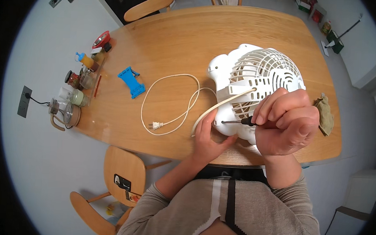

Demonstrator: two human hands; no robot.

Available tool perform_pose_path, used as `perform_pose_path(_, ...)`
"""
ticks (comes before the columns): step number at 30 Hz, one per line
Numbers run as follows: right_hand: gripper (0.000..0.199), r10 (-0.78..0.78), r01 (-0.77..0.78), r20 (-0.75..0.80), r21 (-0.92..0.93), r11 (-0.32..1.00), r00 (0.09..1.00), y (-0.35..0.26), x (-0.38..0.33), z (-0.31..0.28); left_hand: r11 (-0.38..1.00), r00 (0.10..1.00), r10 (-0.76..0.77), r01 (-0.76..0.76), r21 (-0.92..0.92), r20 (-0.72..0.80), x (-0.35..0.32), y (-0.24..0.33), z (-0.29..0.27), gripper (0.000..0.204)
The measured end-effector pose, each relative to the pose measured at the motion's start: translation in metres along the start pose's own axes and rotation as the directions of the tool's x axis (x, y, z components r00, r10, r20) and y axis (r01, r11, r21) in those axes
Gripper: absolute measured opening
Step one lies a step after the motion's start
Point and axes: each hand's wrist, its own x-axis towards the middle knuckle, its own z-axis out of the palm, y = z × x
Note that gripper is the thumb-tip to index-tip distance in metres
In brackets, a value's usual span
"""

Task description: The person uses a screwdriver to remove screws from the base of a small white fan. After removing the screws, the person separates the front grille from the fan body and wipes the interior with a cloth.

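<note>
A white plastic fan (237,62) lies on the table with its slotted grille upward. My right hand (287,120) is closed round the black handle of a screwdriver (234,121). The screwdriver's thin shaft points left, and its tip meets a hole at the near left corner of the fan's housing. Against that same corner, my left hand (208,142) grips the rim, fingers on the left side and thumb along the near edge. From the fan a cream power cord (173,76) loops left across the wood, ending in a two-pin plug (155,125).
A blue plastic holder (131,82) lies left of the cord. Jars, a sauce bottle (88,62) and a glass kettle (71,113) line the table's (179,36) left edge. An olive cloth pouch (324,116) sits right of the fan. A wooden chair (123,169) stands at the near left.
</note>
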Motion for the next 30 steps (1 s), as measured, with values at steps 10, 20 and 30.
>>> perform_pose_path(10,0.029,0.220,0.050,0.390,-0.574,0.817,0.894,-0.019,0.032,0.003,0.999,1.000,0.007,-0.006,-0.042,0.026,0.009,0.004,-0.002,0.080)
perform_pose_path(20,0.026,0.818,0.312,0.575,-0.781,0.541,0.024,-0.027,0.114,0.023,0.996,0.996,-0.088,0.088,-0.018,-0.004,0.006,0.008,-0.002,0.075)
perform_pose_path(30,0.027,0.930,0.512,0.173,-0.794,0.327,-0.325,0.003,0.109,0.078,0.979,0.978,-0.204,0.205,-0.021,0.039,0.002,0.000,-0.002,0.071)
